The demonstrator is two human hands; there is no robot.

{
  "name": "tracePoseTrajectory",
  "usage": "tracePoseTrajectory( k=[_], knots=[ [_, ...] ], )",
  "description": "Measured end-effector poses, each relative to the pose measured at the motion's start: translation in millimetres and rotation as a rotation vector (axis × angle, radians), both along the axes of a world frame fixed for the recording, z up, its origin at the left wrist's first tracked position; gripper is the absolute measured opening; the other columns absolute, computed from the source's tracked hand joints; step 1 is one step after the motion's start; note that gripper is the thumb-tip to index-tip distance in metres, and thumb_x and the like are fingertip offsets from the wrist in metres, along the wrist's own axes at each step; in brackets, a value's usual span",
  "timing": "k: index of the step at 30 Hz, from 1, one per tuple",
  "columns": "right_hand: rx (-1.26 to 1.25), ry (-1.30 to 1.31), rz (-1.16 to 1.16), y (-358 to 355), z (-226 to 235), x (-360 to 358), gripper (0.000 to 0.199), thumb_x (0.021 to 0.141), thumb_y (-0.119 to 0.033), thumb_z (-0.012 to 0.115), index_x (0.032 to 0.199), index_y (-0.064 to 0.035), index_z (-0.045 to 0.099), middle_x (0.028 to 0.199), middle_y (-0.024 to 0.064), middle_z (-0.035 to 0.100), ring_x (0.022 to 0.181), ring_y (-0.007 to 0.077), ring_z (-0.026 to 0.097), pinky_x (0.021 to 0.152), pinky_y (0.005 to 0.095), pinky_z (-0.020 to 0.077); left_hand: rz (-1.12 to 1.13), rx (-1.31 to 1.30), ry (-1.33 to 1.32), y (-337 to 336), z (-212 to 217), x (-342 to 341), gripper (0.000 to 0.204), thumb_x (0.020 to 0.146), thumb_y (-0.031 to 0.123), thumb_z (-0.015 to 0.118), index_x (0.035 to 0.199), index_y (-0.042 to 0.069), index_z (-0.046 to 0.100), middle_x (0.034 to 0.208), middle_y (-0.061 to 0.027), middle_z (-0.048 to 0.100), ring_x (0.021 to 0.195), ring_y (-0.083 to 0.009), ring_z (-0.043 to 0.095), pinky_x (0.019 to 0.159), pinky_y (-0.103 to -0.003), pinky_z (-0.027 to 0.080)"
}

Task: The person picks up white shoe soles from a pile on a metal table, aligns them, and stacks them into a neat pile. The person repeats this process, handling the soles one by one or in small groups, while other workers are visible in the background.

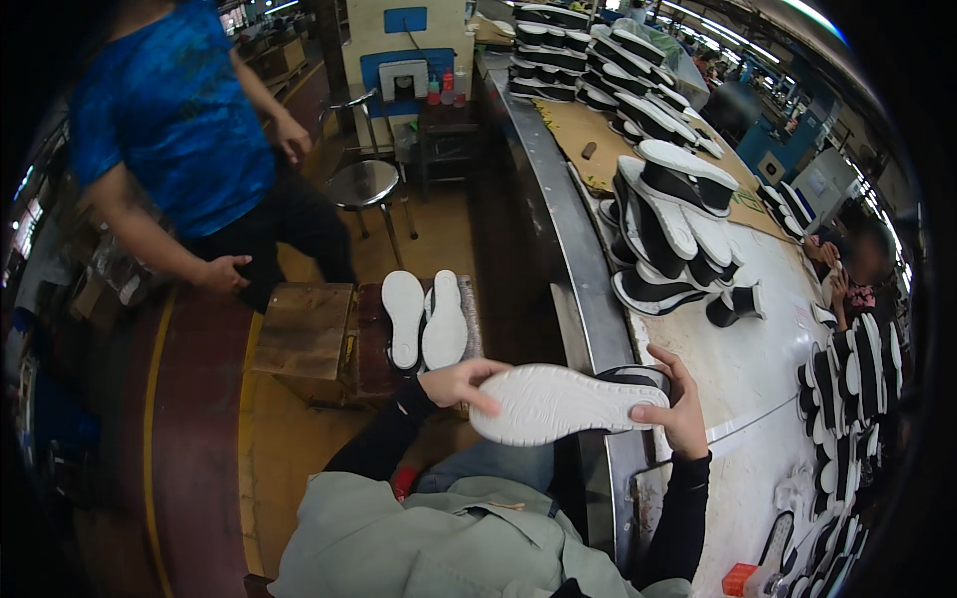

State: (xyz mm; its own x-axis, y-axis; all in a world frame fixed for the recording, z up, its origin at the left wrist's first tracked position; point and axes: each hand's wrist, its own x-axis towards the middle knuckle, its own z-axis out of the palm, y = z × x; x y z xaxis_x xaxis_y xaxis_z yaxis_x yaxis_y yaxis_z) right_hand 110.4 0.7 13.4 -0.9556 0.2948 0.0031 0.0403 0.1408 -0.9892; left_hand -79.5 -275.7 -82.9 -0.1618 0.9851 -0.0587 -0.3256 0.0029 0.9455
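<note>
A shoe with a white patterned sole lies across my lap area, its sole turned up toward me. My left hand grips the broad toe end, thumb on the sole. At the heel end my right hand holds on, thumb pressed on the sole and fingers behind the shoe. The dark upper shows only near the heel; the rest is hidden beneath the sole. Beyond my left hand, two shoes rest soles up on a low dark stand.
A metal-edged workbench runs along my right, bearing stacked black-and-white shoes and more shoes at its far side. A wooden box and a round stool stand ahead left. A person in a blue shirt is at the left.
</note>
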Motion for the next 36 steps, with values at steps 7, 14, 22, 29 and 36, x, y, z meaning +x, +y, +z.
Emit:
tracePoseTrajectory(
  k=[7,14,22,29,36],
  knots=[
    [0.122,0.054,0.047,-46.0,-5.4,-66.8,0.071,0.068,-0.016,0.081,0.129,0.0010,0.048,0.116,0.0113,0.057,0.100,0.0174,0.056,0.088,0.0287,0.0448,0.112,-0.057,-0.001,-16.2,-16.2,32.8,0.086,0.077,0.014,0.077,0.145,0.001,0.026,0.137,-0.0116,0.044,0.126,-0.0203,0.043,0.106,-0.032,0.032],
    [0.016,0.175,-0.205,-0.4,-24.9,-51.5,0.049,0.085,-0.007,0.064,0.131,-0.0009,0.047,0.127,0.0106,0.053,0.108,0.0171,0.053,0.095,0.0299,0.0415,0.934,-0.091,-0.176,-119.2,-57.8,-23.3,0.057,0.084,0.005,0.067,0.134,0.003,0.041,0.121,-0.0103,0.057,0.107,-0.0213,0.058,0.092,-0.036,0.048],
    [-0.117,0.116,-0.546,54.4,-49.3,-7.5,0.042,0.089,-0.015,0.063,0.127,-0.0028,0.050,0.118,0.0089,0.057,0.098,0.0128,0.057,0.082,0.0245,0.0449,1.260,-0.310,-0.153,-195.4,-171.7,-97.6,0.061,0.085,0.008,0.066,0.139,0.003,0.039,0.127,-0.0104,0.056,0.113,-0.0213,0.055,0.095,-0.035,0.044],
    [-0.164,0.123,-0.643,55.5,-64.6,6.5,0.040,0.090,-0.012,0.062,0.126,-0.0007,0.050,0.110,0.0082,0.059,0.087,0.0118,0.059,0.073,0.0223,0.0479,1.185,-0.324,-0.339,-175.9,-192.7,-111.2,0.060,0.089,0.016,0.064,0.140,0.003,0.036,0.131,-0.0102,0.052,0.117,-0.0231,0.053,0.096,-0.036,0.043],
    [-0.120,0.209,-0.697,61.8,-77.9,6.7,0.036,0.089,-0.008,0.061,0.123,0.0001,0.051,0.105,0.0069,0.060,0.084,0.0107,0.059,0.072,0.0216,0.0482,1.203,-1.028,0.673,-190.0,-260.9,-132.2,0.064,0.095,0.049,0.035,0.140,0.003,0.037,0.137,-0.0238,0.044,0.126,-0.0406,0.042,0.106,-0.044,0.032]
  ],
)
